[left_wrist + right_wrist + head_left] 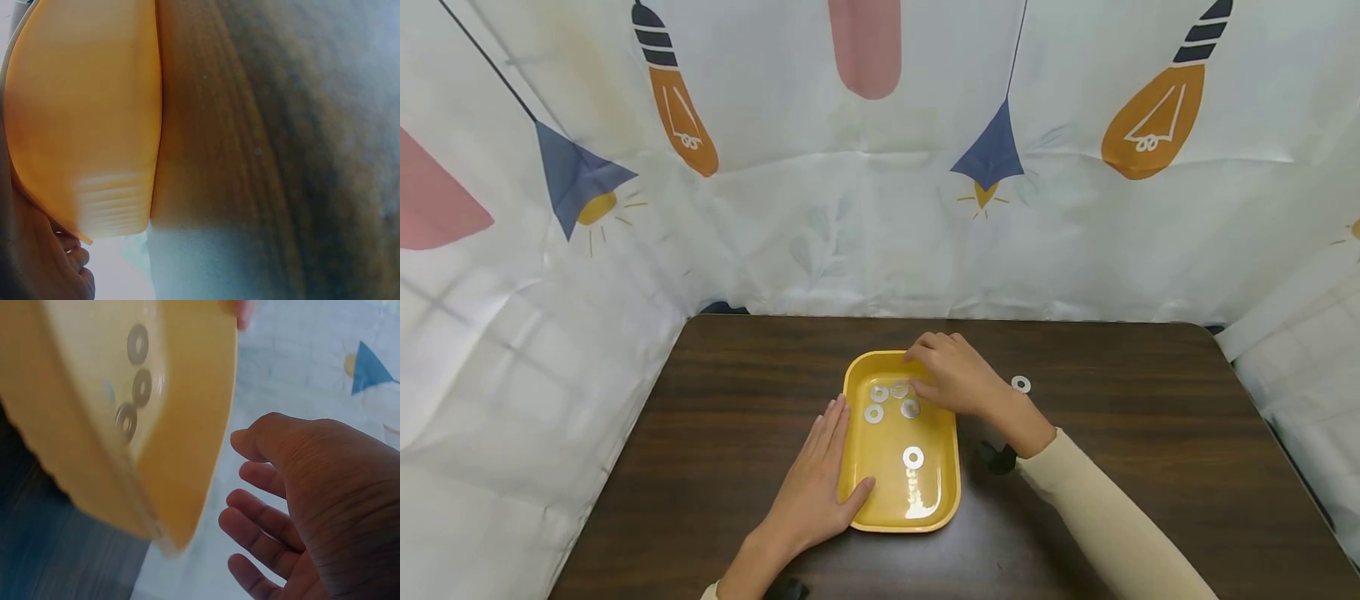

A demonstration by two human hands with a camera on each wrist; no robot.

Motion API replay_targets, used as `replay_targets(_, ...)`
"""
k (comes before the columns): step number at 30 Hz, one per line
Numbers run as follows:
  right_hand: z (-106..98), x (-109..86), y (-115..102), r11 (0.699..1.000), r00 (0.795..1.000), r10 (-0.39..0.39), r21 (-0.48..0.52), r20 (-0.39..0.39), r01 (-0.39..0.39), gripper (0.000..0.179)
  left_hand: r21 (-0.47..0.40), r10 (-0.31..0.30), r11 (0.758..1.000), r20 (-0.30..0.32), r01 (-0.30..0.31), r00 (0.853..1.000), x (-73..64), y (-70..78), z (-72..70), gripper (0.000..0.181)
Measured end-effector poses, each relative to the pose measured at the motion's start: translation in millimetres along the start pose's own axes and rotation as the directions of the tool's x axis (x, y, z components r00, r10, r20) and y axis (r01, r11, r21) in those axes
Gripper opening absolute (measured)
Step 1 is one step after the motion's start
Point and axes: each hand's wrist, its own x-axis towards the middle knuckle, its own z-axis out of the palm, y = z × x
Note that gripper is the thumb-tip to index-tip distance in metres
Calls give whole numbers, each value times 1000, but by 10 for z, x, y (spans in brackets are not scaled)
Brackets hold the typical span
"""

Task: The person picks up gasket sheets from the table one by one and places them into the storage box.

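Observation:
A yellow tray [887,492] stands on the table with several flat metal washers [868,414] grouped in its far half. One more washer [906,458] lies alone nearer its front. My left hand [811,492] rests along the tray's left side, fingers straight and thumb over the rim. Over the far right corner is my right hand [961,379], fingers loosely bent, close to the grouped washers. In the right wrist view a gap shows between thumb and fingers of that hand [312,487], with nothing held there.
Just right of my right wrist, a loose washer [1014,384] lies on the dark wooden table [1135,467]. A dark band [997,458] sits at the right wrist. A white patterned cloth [880,225] hangs behind the table's far edge and along both sides.

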Motion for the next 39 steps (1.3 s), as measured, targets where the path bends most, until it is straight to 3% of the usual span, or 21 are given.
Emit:
replay_targets(13, 61, -547, 436, 995, 987, 80, 66, -138, -71, 23, -8, -10, 1000, 8, 10, 1000, -16, 13, 6, 103)
replay_targets(20, 111, -738, 620, 994, 979, 106, 35, -176, -101, 26, 7, -5, 1000, 0, 5, 1000, -10, 9, 5, 104)
replay_targets(30, 210, -971, 792, 982, 972, 190, 19, -136, -189, 29, 7, 2, 1000, -11, -2, 1000, -10, -2, 10, 103)
replay_targets(39, 247, -1050, 835, 968, 964, 250, 4, -87, -251, 30, -2, -7, 1000, -1, 7, 1000, -12, 12, -5, 103)
